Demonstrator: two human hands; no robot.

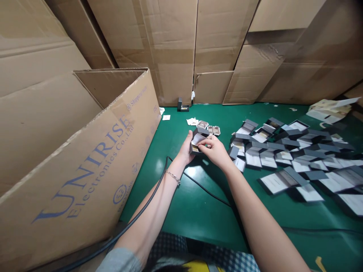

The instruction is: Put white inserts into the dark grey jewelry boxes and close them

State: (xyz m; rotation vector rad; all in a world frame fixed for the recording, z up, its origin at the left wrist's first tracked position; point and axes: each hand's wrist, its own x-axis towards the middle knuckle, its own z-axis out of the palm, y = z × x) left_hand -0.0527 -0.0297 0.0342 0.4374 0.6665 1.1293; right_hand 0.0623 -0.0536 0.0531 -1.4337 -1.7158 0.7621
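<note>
My left hand [186, 149] grips a small dark grey hinged box [200, 132] from its left side, thumb raised along the edge. The lid stands up, and white lining and a tan insert show inside. Over the open box, my right hand [212, 148] has its thumb and fingertips pinched together at the white lining; what lies between them is too small to make out. Just beyond the box, small beige moulded trays [214, 130] and a crumpled white paper [192, 121] lie on the green tabletop [176, 130].
Many open grey boxes [268, 158] with white linings crowd the right side. A large open carton [85, 158] fills the left. Another small open box [183, 107] sits at the back, before a cardboard wall [167, 49]. A black cable [207, 190] crosses the table.
</note>
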